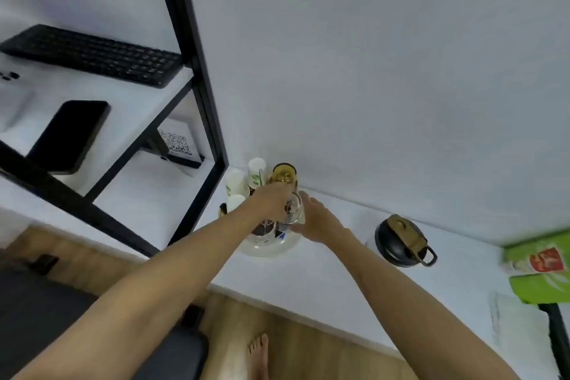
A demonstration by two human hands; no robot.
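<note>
A round white tray stands on the white counter against the wall, with clear glasses on it. My left hand reaches over the tray and grips a clear glass from above. My right hand lies beside that glass on its right, fingers fairly straight and touching its side. An amber glass stands just behind, next to the wall. The picture is blurred, so the fingers' exact hold is hard to read.
White paper cups stand left of the tray. A black flask with a tan lid lies further right on the counter. Green packets sit at the right edge. A black-framed shelf holds a keyboard, a phone and a QR sign.
</note>
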